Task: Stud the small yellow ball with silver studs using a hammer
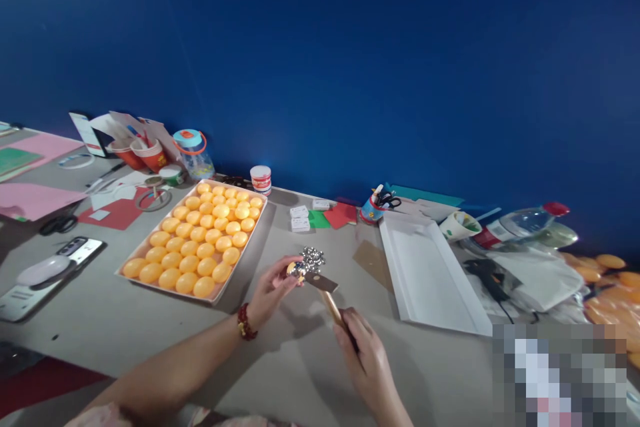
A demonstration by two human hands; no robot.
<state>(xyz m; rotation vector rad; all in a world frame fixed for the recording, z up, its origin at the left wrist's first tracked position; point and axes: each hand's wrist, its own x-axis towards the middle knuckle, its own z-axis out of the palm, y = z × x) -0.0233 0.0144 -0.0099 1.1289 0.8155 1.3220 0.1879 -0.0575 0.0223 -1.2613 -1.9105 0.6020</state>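
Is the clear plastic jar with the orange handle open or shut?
The jar looks shut: its round light-blue lid sits on top.

The back is filled by a big blue wall [320,67]. It is darker at the top, and a faint line [181,47] can be seen on the left. Below, a grey table [150,327] is marked by soft shadows [310,325].

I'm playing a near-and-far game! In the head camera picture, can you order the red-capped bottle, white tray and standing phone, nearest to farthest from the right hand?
From the right hand:
1. White tray, just to its right.
2. Red-capped bottle, farther right and back.
3. Standing phone, far left, at the back.
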